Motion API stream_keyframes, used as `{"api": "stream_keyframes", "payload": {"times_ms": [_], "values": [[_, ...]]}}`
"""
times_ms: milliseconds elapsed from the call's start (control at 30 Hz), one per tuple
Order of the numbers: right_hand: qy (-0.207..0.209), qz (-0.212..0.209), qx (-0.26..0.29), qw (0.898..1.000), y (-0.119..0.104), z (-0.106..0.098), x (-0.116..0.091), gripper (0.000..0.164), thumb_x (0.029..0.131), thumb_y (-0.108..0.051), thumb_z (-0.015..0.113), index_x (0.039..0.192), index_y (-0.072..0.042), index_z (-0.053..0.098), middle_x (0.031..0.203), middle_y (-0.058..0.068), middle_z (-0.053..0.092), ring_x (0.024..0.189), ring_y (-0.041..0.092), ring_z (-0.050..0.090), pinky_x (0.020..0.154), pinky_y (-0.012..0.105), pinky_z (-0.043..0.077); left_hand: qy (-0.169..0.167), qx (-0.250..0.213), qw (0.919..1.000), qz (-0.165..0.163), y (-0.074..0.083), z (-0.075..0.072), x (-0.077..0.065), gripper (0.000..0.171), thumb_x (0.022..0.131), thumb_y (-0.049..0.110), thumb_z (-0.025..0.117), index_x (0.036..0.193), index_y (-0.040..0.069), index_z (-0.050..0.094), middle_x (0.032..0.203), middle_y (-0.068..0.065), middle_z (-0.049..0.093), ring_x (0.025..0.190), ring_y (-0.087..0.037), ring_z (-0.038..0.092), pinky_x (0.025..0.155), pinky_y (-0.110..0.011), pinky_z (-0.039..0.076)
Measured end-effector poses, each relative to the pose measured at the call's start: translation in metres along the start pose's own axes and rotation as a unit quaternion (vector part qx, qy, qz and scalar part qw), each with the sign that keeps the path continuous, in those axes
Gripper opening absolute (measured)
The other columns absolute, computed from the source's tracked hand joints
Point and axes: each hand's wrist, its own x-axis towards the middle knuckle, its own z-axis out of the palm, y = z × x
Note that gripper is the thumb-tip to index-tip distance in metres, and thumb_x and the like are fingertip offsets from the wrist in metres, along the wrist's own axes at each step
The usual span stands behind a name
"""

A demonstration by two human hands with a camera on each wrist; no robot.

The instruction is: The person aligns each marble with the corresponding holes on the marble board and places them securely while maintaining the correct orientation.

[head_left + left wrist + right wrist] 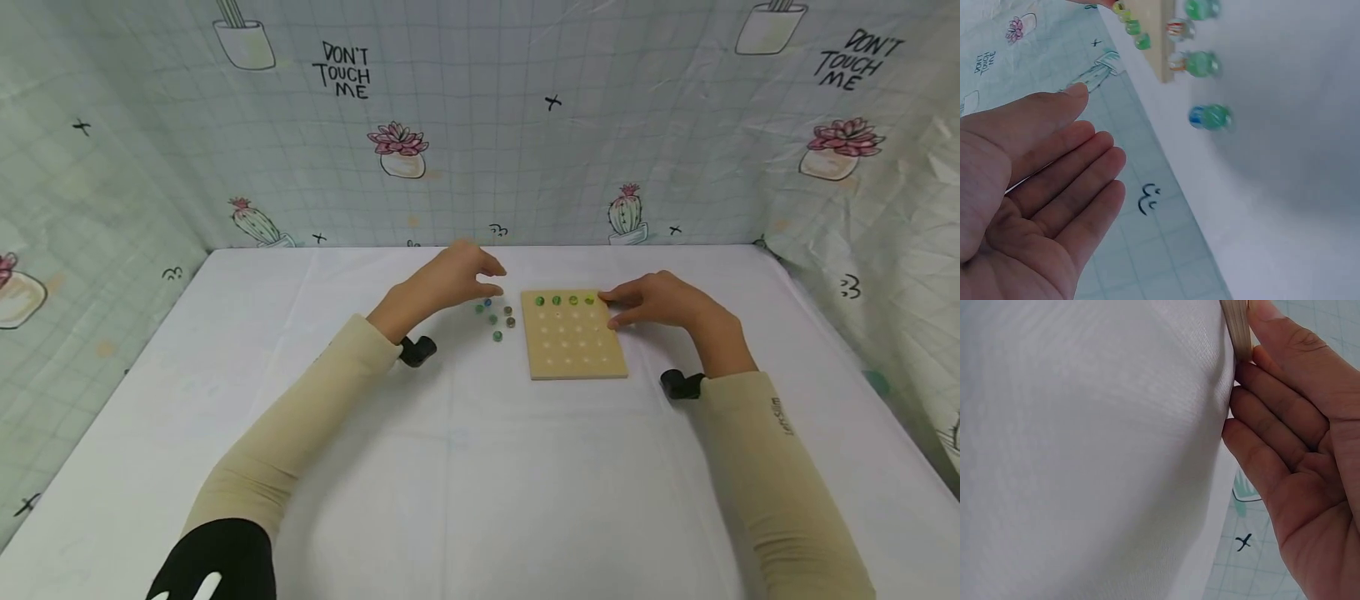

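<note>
Loose marbles (497,337) on white tabletop (450,467), just left of square board (579,371); round, no long axis. Cluster sits nearside of left hand (450,279), much nearer it than right hand (660,300). Left: thumb and forefinger parted, nothing held. Right: part-closed, holding board by far right corner. Four greenish marbles (557,301) visible along far row.
</note>
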Motion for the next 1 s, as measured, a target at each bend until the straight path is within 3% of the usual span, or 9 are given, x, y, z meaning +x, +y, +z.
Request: {"api": "stream_keyframes", "payload": {"times_ms": [233, 467, 1000], "values": [[-0.008, 0.005, -0.001, 1.000, -0.004, -0.001, 0.001, 0.066, 0.089, -0.043, 0.078, 0.146, -0.016, 0.056, 0.146, 0.016, 0.055, 0.140, 0.039, 0.045, 0.113, 0.061, 0.035, 0.011, -0.007, 0.9997, -0.021, -0.020, 0.005, -0.017, 0.032, 0.095, 0.016, 0.074, 0.125, 0.004, 0.073, 0.126, -0.010, 0.071, 0.122, -0.026, 0.063, 0.101, -0.038, 0.052], [-0.006, 0.015, 0.001, 1.000, -0.003, -0.001, 0.002, 0.066, 0.089, -0.044, 0.078, 0.146, -0.017, 0.057, 0.146, 0.016, 0.055, 0.140, 0.039, 0.045, 0.113, 0.062, 0.035, 0.010, -0.023, 0.9986, -0.046, -0.034, 0.019, -0.019, 0.030, 0.096, 0.017, 0.074, 0.124, 0.006, 0.074, 0.124, -0.008, 0.072, 0.123, -0.026, 0.063, 0.102, -0.037, 0.052], [-0.010, 0.016, 0.014, 1.000, -0.002, -0.001, 0.002, 0.066, 0.089, -0.044, 0.077, 0.145, -0.016, 0.057, 0.146, 0.017, 0.055, 0.140, 0.039, 0.045, 0.113, 0.062, 0.034, 0.019, -0.029, 0.9983, -0.046, -0.039, 0.028, -0.013, 0.032, 0.090, 0.020, 0.080, 0.119, 0.006, 0.076, 0.121, -0.008, 0.073, 0.121, -0.026, 0.064, 0.103, -0.038, 0.050]]}}
